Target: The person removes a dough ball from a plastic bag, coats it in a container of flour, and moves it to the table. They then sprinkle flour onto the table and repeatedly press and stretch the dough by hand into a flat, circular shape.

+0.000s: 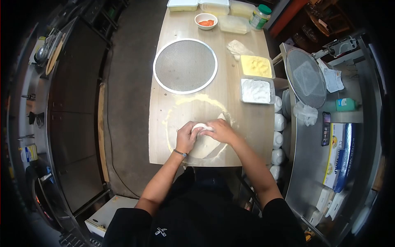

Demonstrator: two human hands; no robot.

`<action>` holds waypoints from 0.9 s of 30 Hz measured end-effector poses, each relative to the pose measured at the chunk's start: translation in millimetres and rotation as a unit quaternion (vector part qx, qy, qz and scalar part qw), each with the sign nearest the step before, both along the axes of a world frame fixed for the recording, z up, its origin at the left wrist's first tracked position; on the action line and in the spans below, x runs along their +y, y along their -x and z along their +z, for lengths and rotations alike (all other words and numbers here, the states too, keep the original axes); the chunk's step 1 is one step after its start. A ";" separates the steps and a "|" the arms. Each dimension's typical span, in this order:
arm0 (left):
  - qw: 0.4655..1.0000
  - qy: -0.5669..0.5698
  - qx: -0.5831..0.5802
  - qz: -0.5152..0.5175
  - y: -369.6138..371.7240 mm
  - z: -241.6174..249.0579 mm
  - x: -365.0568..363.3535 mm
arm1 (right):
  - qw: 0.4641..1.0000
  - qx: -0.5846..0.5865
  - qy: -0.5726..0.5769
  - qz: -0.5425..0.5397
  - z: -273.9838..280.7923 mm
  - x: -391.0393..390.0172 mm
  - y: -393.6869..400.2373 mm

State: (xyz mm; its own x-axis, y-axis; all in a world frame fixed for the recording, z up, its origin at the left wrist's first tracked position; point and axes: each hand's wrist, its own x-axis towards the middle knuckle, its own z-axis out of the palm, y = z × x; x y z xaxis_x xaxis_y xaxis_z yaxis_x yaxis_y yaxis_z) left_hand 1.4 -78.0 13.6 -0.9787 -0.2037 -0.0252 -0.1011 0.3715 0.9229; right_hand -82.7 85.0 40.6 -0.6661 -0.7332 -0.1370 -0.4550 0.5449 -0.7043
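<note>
Near the front edge of the wooden table [164,144], my left hand [187,136] and my right hand [219,131] meet around a white piece of dough [201,126]. The fingers of both hands are curled onto it. Beneath my hands lies a pale, floury patch [205,148], which looks like flattened dough or flour; part of it is hidden. A ring of yellowish flour [197,98] surrounds this area. Beyond the ring rests a round mesh screen [185,66] with a metal rim.
To the right are a tub of yellow powder [256,66], a tub of white flour [256,91] and a crumpled plastic bag [238,48]. A bowl with red contents [206,21], lidded containers and a green-capped jar [260,17] stand at the far end.
</note>
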 end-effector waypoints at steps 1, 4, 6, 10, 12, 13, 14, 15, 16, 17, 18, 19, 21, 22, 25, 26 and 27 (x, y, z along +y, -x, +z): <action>0.996 0.003 0.085 0.027 0.7 5.5 2.4 | 1.000 0.000 -0.001 0.001 2.4 1.9 -0.1; 0.998 0.051 0.031 0.017 -10.6 -8.9 -6.8 | 0.986 0.023 0.154 -0.058 31.5 8.6 -3.6; 0.997 0.061 0.042 0.035 -11.0 -2.9 -2.5 | 0.985 0.049 0.148 -0.072 37.4 5.9 -5.9; 0.987 0.069 0.140 -0.033 -6.4 34.6 -11.5 | 0.982 0.043 0.148 -0.111 48.8 12.7 -19.6; 0.980 0.087 0.175 -0.036 -0.9 15.7 -18.5 | 0.980 0.069 0.150 -0.113 46.2 14.0 -19.3; 0.971 0.103 0.213 -0.039 2.0 10.8 -19.4 | 0.977 0.098 0.150 -0.114 44.6 15.4 -19.2; 0.975 0.051 0.216 -0.015 0.8 7.3 -19.9 | 0.976 0.101 0.149 -0.118 42.6 18.6 -21.5; 0.974 0.050 0.219 -0.017 0.1 15.8 -19.6 | 0.971 0.145 0.142 -0.129 39.8 22.3 -25.9; 0.977 0.036 0.205 0.037 -7.7 21.9 -19.9 | 0.964 0.186 0.135 -0.136 41.2 24.0 -30.9; 0.978 0.023 0.186 0.090 -18.8 28.6 -21.0 | 0.965 0.182 0.134 -0.135 45.1 28.7 -38.0; 0.974 0.057 0.205 0.076 -25.5 42.6 -24.5 | 0.952 0.215 0.156 -0.150 60.3 33.0 -43.6; 0.974 0.056 0.206 0.073 -30.1 62.6 -29.6 | 0.937 0.250 0.178 -0.167 75.1 36.4 -48.4; 0.960 0.152 0.236 -0.020 -36.4 104.7 -40.1 | 0.936 0.249 0.178 -0.172 96.8 43.4 -64.1; 0.954 0.157 0.254 -0.036 -37.5 118.3 -44.7 | 0.937 0.244 0.182 -0.174 106.2 45.7 -70.1; 0.952 0.170 0.243 -0.082 -31.9 152.8 -57.2 | 0.941 0.146 0.204 -0.226 130.0 38.1 -82.2; 0.949 0.198 0.229 -0.088 -22.4 155.7 -59.3 | 0.941 0.146 0.204 -0.227 128.7 35.2 -80.2; 0.945 0.226 0.215 -0.094 -11.4 156.6 -60.8 | 0.943 0.091 0.176 -0.268 125.0 31.5 -74.1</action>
